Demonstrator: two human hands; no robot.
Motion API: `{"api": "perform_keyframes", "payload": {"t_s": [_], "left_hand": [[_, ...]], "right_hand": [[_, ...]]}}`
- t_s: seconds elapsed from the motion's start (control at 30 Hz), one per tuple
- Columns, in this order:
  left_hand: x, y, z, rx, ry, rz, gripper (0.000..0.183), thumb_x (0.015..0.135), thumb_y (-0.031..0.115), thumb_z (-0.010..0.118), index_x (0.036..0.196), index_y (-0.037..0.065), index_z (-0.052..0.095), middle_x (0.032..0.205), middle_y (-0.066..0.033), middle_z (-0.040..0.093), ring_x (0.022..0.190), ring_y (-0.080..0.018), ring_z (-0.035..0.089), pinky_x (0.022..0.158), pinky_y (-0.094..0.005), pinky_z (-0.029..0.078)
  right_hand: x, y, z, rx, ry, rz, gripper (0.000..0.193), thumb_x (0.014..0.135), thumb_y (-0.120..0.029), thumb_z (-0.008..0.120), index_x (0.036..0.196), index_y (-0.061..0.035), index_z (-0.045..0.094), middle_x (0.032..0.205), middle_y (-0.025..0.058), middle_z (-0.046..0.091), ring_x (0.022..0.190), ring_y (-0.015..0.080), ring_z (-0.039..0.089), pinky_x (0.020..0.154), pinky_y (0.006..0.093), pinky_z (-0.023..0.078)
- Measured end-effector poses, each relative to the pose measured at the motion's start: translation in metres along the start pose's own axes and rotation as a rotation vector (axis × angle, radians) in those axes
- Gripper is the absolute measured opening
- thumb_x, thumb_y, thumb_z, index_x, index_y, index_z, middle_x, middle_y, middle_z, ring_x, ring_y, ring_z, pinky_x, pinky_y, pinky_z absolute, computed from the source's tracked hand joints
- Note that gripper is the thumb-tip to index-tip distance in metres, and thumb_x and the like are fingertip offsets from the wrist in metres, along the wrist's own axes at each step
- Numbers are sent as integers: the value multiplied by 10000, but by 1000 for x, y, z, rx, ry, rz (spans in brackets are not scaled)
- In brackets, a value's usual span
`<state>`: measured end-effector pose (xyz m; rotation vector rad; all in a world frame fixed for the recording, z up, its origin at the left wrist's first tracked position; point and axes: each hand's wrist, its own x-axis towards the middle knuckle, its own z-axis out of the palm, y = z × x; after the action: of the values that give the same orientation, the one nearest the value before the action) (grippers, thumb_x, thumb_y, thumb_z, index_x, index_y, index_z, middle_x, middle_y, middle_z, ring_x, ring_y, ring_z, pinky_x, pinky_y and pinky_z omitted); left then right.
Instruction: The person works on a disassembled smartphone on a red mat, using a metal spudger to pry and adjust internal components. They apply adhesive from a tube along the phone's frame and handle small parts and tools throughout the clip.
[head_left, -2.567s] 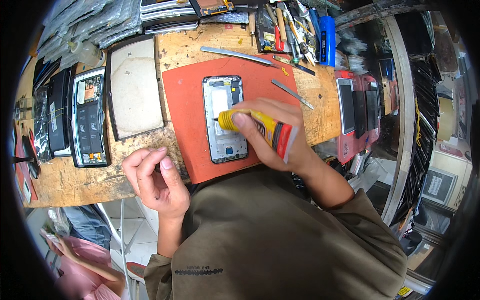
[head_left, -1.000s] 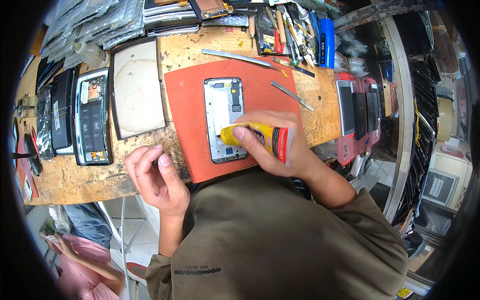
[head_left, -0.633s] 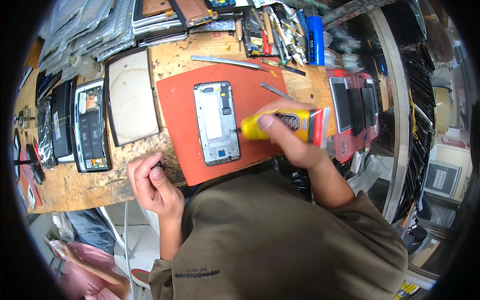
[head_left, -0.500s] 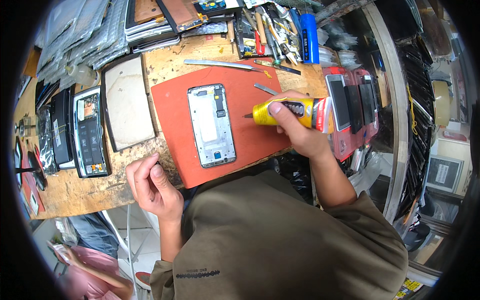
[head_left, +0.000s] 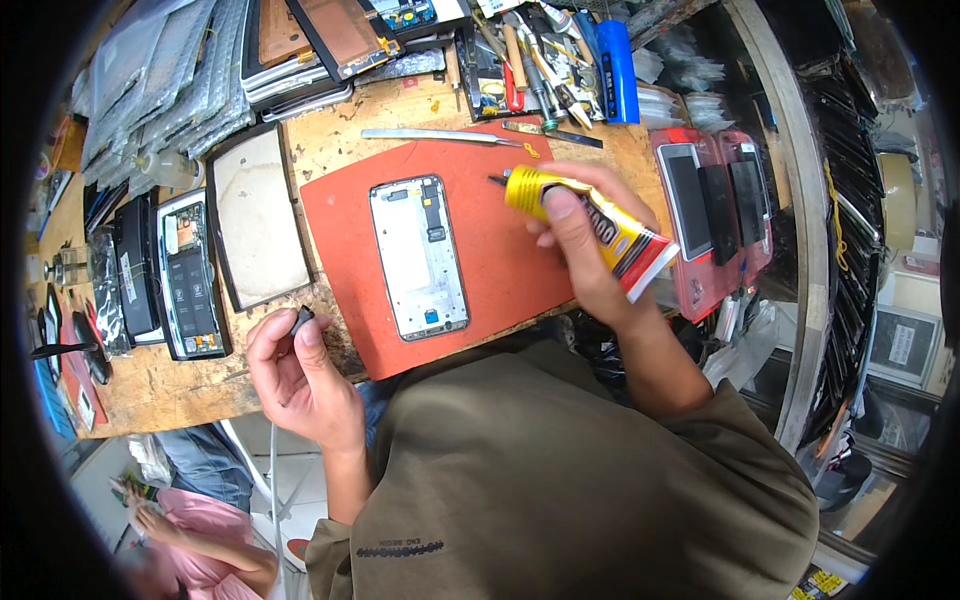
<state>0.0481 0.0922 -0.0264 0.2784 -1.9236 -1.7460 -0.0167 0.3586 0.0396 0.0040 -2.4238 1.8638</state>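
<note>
My right hand (head_left: 597, 280) is wrapped round a yellow glue tube (head_left: 612, 228) with a black label and a red-and-white tail end. Its thin dark nozzle (head_left: 497, 180) points left, uncapped, above the right side of a red-brown mat (head_left: 530, 255). Between the thumb and fingers of my left hand (head_left: 318, 395) is a small black cap (head_left: 302, 319), held just off the mat's near left corner. A bare phone frame (head_left: 405, 295), silvery inside with a dark rim, lies upright on the mat, between my hands and touched by neither.
Metal tweezers (head_left: 440, 135) lie across the mat's far edge. To the left are a dark-rimmed pale panel (head_left: 258, 220) and an opened phone (head_left: 188, 280). Hand tools (head_left: 530, 75) and a blue cylinder (head_left: 618, 75) sit at the back. A person in pink (head_left: 205, 530) is at lower left.
The glue tube has tilted, its nozzle rising a little and its tail swinging down to the right. My left hand has turned slightly, bringing the black cap into fuller view.
</note>
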Motion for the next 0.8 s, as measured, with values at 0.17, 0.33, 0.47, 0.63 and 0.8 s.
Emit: {"api": "perform_keyframes", "payload": {"t_s": [0.17, 0.33, 0.47, 0.63, 0.8], "left_hand": [[21, 13, 24, -252, -92, 4, 164, 1075, 89, 675, 1177, -32, 634, 1056, -107, 687, 911, -198, 709, 837, -322, 578], [34, 31, 50, -288, -129, -20, 173, 1047, 37, 699, 1202, -16, 642, 1045, -92, 708, 929, -166, 703, 877, -307, 557], [35, 36, 56, -245, -130, 1, 186, 1040, 22, 702, 1211, -17, 641, 1069, -82, 688, 933, -151, 689, 877, -297, 551], [28, 29, 48, -159, -103, -30, 173, 1045, 11, 685, 1210, -17, 642, 1081, -70, 668, 928, -135, 673, 865, -284, 547], [26, 23, 41, -154, -96, -59, 170, 1046, -1, 677, 1212, -17, 644, 1084, -65, 667, 935, -123, 667, 853, -270, 544]], "right_hand": [[22, 12, -4, 689, 62, 8, 335, 1074, -115, 677, 1377, -18, 573, 1135, 86, 737, 999, 169, 724, 836, 324, 591], [29, 28, -1, 1059, -66, 176, 205, 1089, -163, 660, 1234, -21, 690, 1036, 66, 751, 898, 133, 711, 764, 296, 569], [33, 49, 27, 300, -47, 127, 206, 1075, -190, 686, 1083, 8, 740, 938, 78, 775, 827, 127, 732, 710, 319, 592], [37, 69, 42, 128, -10, -116, 160, 1037, -119, 705, 1113, 20, 715, 968, 113, 733, 842, 188, 713, 738, 337, 580], [37, 56, 36, -108, 2, -331, 130, 991, -60, 703, 1100, 10, 701, 978, 151, 702, 902, 292, 701, 794, 393, 548]]}}
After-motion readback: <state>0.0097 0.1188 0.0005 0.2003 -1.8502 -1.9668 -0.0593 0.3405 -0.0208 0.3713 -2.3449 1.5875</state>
